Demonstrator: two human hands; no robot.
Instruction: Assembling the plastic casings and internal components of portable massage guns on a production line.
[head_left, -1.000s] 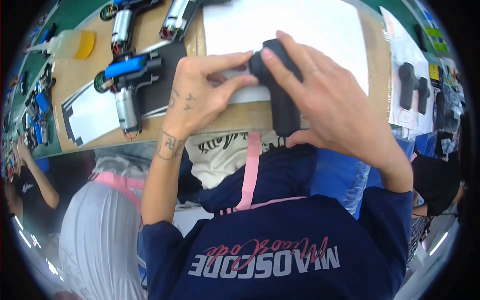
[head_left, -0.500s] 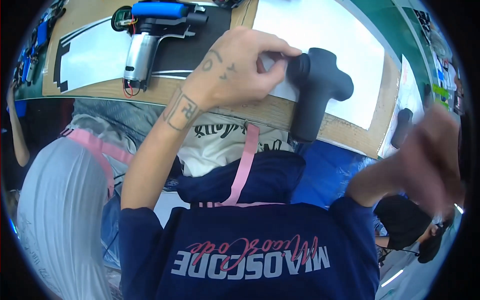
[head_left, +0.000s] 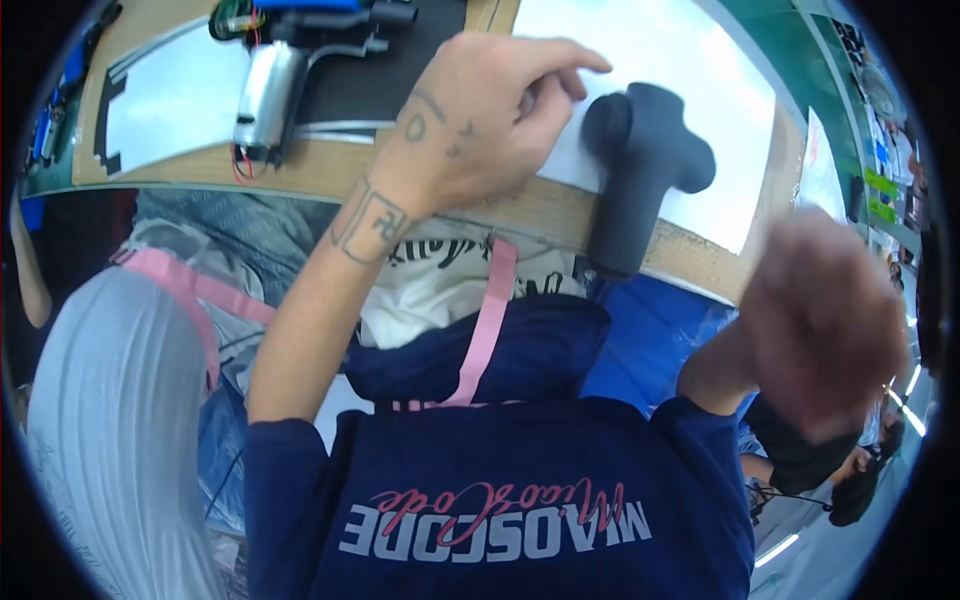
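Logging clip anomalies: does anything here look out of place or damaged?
The matte dark grey T-shaped device lies with its handle end seemingly jutting past the near edge of the brown tabletop, which looks precarious. No visible spill or damage.

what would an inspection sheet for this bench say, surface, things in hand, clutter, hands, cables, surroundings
Surface: tan board with a white sheet on it.
Things: black T-shaped device over the sheet, handle pointing toward the person.
Clutter: silver motor assembly beside dark paper, left of the device.
Hands: left hand by the device's round end, contact unclear; right hand blurred, away from the device.
Cables: thin red wires at the motor's lower end.
Surroundings: pink strap and blue plastic nearer the person; another person's arm at far left.
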